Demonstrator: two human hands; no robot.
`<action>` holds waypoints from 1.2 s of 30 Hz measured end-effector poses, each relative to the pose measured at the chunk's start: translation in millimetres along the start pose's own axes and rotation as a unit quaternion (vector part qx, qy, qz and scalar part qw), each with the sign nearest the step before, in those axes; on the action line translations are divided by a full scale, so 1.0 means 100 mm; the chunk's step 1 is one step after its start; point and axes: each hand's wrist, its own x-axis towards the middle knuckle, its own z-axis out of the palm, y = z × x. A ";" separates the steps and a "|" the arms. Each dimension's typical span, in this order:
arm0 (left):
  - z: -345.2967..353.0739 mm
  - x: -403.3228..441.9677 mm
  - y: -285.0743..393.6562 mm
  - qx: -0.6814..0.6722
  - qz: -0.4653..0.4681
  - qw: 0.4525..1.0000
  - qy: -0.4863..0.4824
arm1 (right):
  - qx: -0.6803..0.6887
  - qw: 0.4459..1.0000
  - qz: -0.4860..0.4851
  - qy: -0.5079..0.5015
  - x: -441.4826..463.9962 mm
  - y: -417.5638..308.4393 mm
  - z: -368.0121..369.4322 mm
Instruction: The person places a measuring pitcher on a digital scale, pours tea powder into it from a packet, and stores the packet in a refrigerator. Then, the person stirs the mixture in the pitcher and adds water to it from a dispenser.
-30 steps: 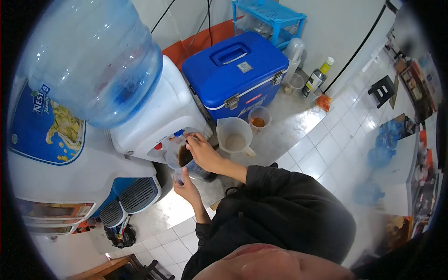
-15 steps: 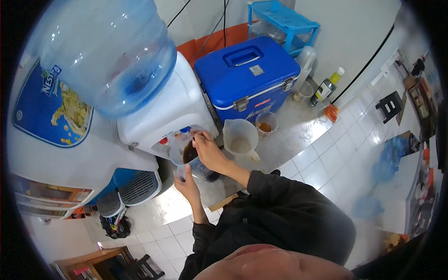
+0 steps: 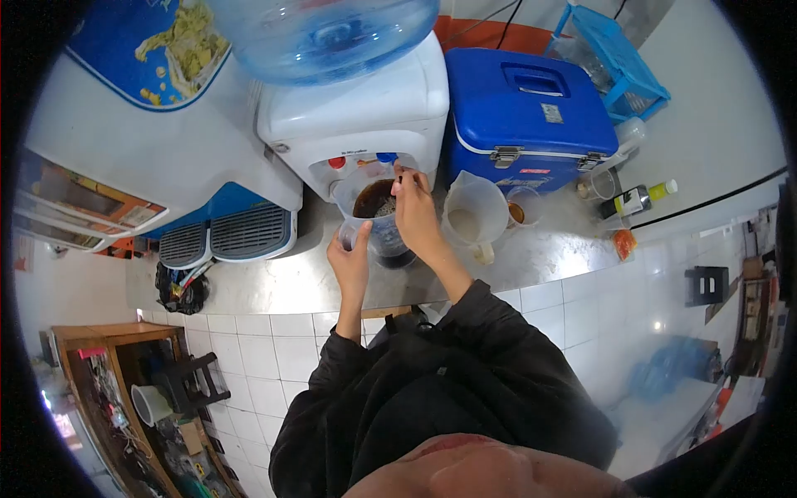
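Observation:
A clear plastic pitcher (image 3: 347, 192) with dark brown liquid (image 3: 371, 199) stands on the metal counter in front of the water dispenser. My left hand (image 3: 350, 256) is closed around the pitcher's handle on the near side. Over the rim, my right hand (image 3: 417, 212) pinches a thin, dark, stick-like handle whose lower part is hidden by the hand and the liquid. Small bubbles show on the liquid's surface beside my right fingers. Just right of that hand is a translucent measuring jug (image 3: 475, 207), with a clear cup (image 3: 525, 207) holding some brown liquid beyond it.
The white water dispenser (image 3: 357, 112) stands behind the pitcher, with a blue cooler box (image 3: 531, 108) to its right. A dark bottle (image 3: 627, 203) lies in view farther right. Drip trays (image 3: 249, 235) stick out at left. The metal counter's (image 3: 299, 278) front edge is close to my body.
The camera view has turned, so the counter now appears more level and things have shifted in the picture. Both hands stay at the same pitcher, holding as before.

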 end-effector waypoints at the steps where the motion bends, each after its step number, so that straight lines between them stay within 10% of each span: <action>1: 0.00 0.01 -0.02 -0.008 0.009 1.000 0.005 | -0.009 1.000 -0.005 0.005 0.00 0.00 0.00; 36: -0.01 0.02 -0.05 -0.009 -0.006 1.000 0.004 | -0.045 0.999 -0.024 0.003 0.01 -0.05 -0.02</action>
